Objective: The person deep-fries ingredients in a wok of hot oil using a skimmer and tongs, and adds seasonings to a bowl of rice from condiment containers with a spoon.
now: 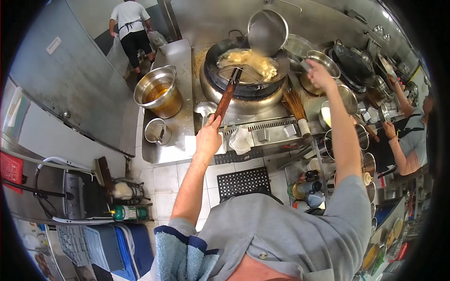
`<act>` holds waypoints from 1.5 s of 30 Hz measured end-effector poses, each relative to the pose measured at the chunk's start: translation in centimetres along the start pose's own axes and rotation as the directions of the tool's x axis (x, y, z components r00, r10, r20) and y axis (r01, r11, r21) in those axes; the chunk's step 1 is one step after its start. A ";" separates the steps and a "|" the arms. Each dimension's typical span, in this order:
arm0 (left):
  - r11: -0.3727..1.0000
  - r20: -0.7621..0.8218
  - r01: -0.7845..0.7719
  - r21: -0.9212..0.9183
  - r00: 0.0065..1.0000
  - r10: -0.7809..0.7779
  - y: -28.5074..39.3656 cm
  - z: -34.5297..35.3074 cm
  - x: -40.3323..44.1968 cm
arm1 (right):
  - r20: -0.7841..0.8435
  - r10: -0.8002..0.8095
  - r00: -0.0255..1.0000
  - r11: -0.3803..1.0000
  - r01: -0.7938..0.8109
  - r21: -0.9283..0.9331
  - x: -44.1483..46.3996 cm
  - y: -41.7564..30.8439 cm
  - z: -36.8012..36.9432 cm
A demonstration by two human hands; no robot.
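My left hand is closed round the wooden handle of a wire skimmer, whose mesh lies over the wok. Pale yellow food bubbles in oil inside the wok. My right hand is raised at the right of the wok, closed beside a metal pan; what its fingers grip is blurred. Above the wok's right side is a round strainer, slightly smeared. A ladle rests left of the skimmer handle.
At the left stand a steel pot of oil and a small metal cup. A bamboo brush and a white cloth lie in front. One person carries bags at the back; another works at the right.
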State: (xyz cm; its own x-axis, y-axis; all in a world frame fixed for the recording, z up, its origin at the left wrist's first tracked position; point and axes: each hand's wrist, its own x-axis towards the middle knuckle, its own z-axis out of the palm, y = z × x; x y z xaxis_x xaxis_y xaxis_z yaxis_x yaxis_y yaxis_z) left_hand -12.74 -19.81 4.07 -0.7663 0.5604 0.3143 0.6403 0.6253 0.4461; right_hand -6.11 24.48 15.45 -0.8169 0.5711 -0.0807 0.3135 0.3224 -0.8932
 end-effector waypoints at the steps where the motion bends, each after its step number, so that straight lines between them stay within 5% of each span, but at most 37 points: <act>1: 1.000 0.015 -0.005 0.008 1.000 0.005 0.4 -0.4 0.0 | 0.008 -0.025 1.000 0.977 0.023 0.212 -1.2 0.8 1.3; 2: 1.000 0.027 -0.010 0.015 1.000 0.009 0.9 -0.8 0.2 | 0.011 -0.055 0.998 0.909 0.046 0.414 -2.7 1.1 3.1; 4: 0.999 -0.001 -0.034 -0.007 0.999 0.034 2.4 -1.5 0.5 | 0.106 -0.047 0.993 0.855 -0.014 0.518 -2.6 2.9 5.1; 7: 0.998 0.037 -0.016 -0.055 0.999 0.018 2.6 -0.4 0.2 | 0.081 -0.078 0.994 0.858 0.025 0.513 -2.3 5.0 6.9; 10: 0.999 0.048 0.018 -0.038 0.999 -0.016 3.5 -1.3 -0.1 | -0.130 -0.069 0.989 0.987 0.087 0.134 -3.7 3.6 5.2; 11: 0.999 0.035 0.018 -0.047 0.999 -0.016 3.3 -1.7 -0.5 | -0.226 -0.413 0.882 0.862 0.299 -0.408 0.0 7.4 3.6; 12: 0.998 0.023 0.017 -0.057 1.000 -0.016 3.2 -2.0 -0.4 | -0.256 -0.482 0.838 0.774 0.270 -0.572 1.2 7.9 2.5; 17: 0.997 0.035 0.061 -0.050 0.998 -0.060 4.8 -2.9 0.5 | 0.010 -0.509 0.861 0.603 0.365 -0.710 5.6 8.9 -0.2; 19: 0.999 0.032 0.048 -0.022 0.998 -0.047 5.1 -2.6 0.8 | 0.120 -0.097 0.988 0.959 0.125 -0.253 7.2 8.4 0.1; 20: 0.999 0.035 0.039 -0.008 0.999 -0.039 5.3 -2.4 0.8 | 0.251 0.088 0.964 0.996 -0.087 -0.015 6.8 7.5 0.5; 21: 0.999 0.034 0.042 -0.004 0.999 -0.042 5.3 -2.3 0.8 | 0.311 0.110 0.944 0.989 -0.136 0.063 5.9 6.8 0.8; 25: 0.999 0.038 0.053 -0.001 0.998 -0.053 4.5 -2.5 1.3 | 0.281 0.040 0.959 0.993 -0.007 -0.119 2.4 3.2 -1.2; 26: 0.998 0.042 0.057 -0.008 0.997 -0.057 4.4 -2.5 1.3 | 0.250 -0.122 0.961 0.934 0.196 -0.298 1.7 2.4 -1.6; 29: 1.000 0.025 0.013 0.015 1.000 -0.013 4.4 -2.6 1.8 | 0.229 -0.617 0.753 0.476 0.588 -0.654 -1.0 1.1 -1.9; 36: 0.999 0.023 -0.004 -0.044 1.000 0.005 2.2 -1.2 3.2 | 0.308 -0.461 0.832 0.404 0.506 -0.762 -6.6 -0.4 0.3; 41: 1.000 0.061 -0.005 -0.012 0.998 0.005 1.2 -2.6 2.6 | 0.142 -0.417 0.898 0.393 0.319 -0.862 -9.7 -4.5 -0.9; 45: 1.000 0.069 -0.014 -0.022 0.997 0.015 0.1 -3.2 2.3 | 0.183 -0.342 0.922 0.443 0.330 -0.834 -10.9 -5.5 0.3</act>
State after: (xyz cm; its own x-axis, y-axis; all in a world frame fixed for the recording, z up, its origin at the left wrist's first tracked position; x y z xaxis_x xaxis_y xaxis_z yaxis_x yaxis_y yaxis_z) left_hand -14.62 -20.15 7.57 -0.7507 0.6062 0.2625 0.6496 0.6051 0.4603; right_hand 0.95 16.24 21.15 -0.9488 0.2777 0.1503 0.2726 0.9606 -0.0534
